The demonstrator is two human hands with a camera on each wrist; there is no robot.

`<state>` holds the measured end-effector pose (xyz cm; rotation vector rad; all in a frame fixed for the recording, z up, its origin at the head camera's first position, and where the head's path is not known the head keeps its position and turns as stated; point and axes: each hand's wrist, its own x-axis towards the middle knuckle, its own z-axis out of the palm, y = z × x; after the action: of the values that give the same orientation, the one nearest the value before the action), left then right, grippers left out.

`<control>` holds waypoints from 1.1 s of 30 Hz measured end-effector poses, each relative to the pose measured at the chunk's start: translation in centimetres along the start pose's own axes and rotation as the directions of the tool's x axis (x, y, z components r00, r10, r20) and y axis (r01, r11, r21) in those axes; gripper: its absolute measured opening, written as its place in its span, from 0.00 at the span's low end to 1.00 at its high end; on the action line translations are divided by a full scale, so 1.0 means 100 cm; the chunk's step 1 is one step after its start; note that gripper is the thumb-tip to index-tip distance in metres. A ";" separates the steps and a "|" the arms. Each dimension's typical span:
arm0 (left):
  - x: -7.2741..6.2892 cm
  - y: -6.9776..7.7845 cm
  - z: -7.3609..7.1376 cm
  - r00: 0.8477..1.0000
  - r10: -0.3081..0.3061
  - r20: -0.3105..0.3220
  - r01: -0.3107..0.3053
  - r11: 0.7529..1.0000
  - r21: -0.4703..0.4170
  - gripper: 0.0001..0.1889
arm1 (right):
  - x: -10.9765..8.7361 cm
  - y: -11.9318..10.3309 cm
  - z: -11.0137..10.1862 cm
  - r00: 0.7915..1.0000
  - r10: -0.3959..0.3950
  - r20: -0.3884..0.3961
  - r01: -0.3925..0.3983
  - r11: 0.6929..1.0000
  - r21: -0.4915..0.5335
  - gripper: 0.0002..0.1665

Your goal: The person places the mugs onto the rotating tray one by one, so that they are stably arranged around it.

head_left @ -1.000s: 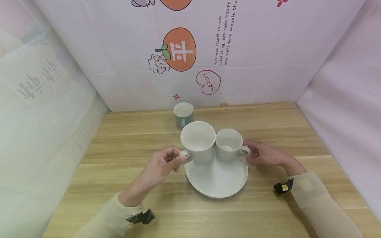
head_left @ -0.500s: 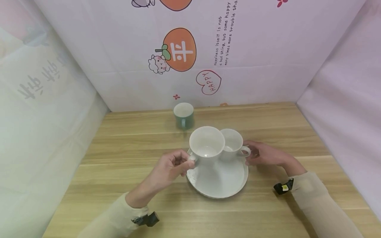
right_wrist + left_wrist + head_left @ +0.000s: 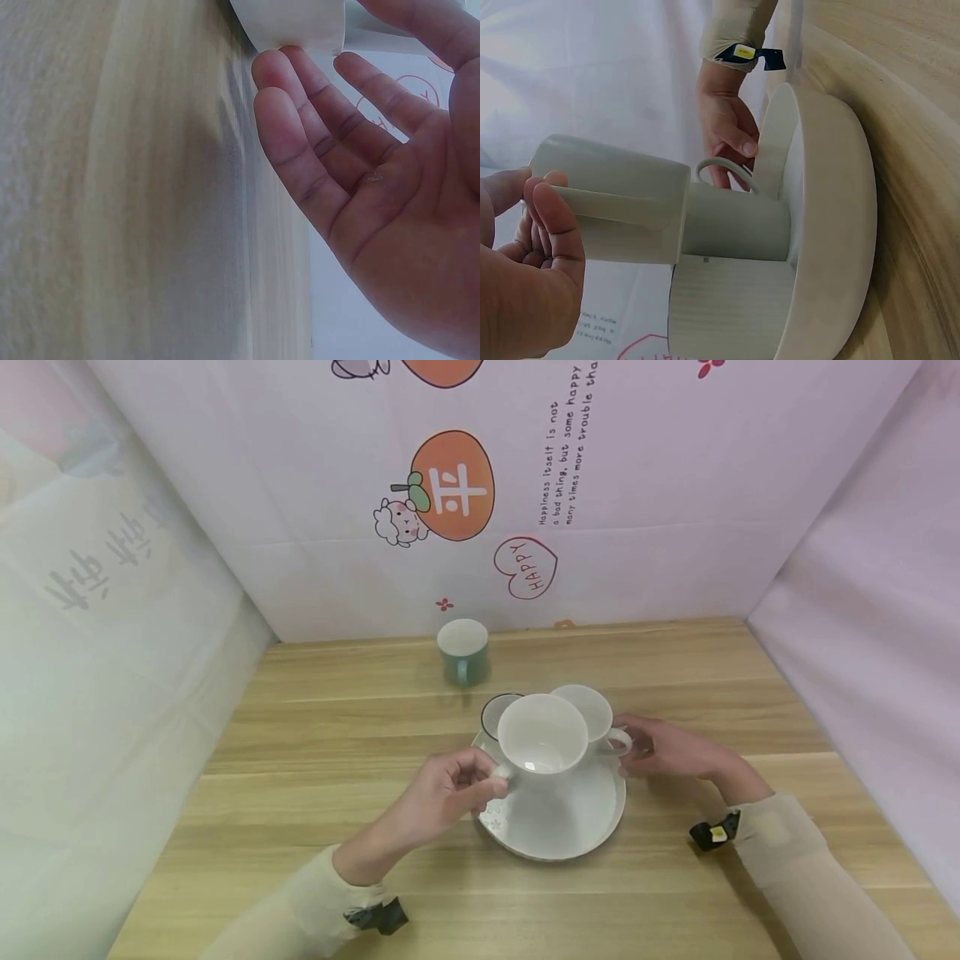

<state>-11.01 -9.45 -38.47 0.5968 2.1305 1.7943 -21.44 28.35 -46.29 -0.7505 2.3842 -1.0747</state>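
Between thumb and fingers my left hand (image 3: pixel 453 793) pinches the handle of a large white mug (image 3: pixel 622 195), held upright above a round white tray (image 3: pixel 555 827) with a raised wall. In the left wrist view the mug's base is about level with the rims of the cups on the tray. One is a smaller white cup (image 3: pixel 588 706) whose handle points right; the other, a cup with a dark rim (image 3: pixel 727 307), is ribbed outside and partly hidden in the head view. My right hand (image 3: pixel 405 180), fingers fairly straight, touches the tray's right side with its fingertips.
A teal mug (image 3: pixel 463 664), white inside, stands behind the tray on the wooden table (image 3: pixel 337 693). A printed white cloth (image 3: pixel 637 560) rises at the table's back edge, and pale cloth hangs at both sides.
My left hand has carried the large mug rightward and toward me, in front of the smaller white cup. The dark-rimmed cup has come into sight. My right hand has stayed put.
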 end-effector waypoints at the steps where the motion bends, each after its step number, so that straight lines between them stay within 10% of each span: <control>1: 0.000 -0.001 0.001 1.000 0.005 0.006 -0.005 1.000 -0.003 0.06 | 0.000 0.000 0.000 1.000 -0.001 0.002 0.001 1.000 0.001 0.40; 33: 0.011 -0.037 0.020 0.989 -0.021 0.146 0.016 0.999 0.036 0.08 | 0.000 0.003 0.001 1.000 0.006 0.005 -0.006 1.000 0.022 0.41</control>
<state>-11.44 -7.68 -42.44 0.6930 2.0662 1.6527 -21.51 28.44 -46.53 -0.7369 2.3647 -1.0934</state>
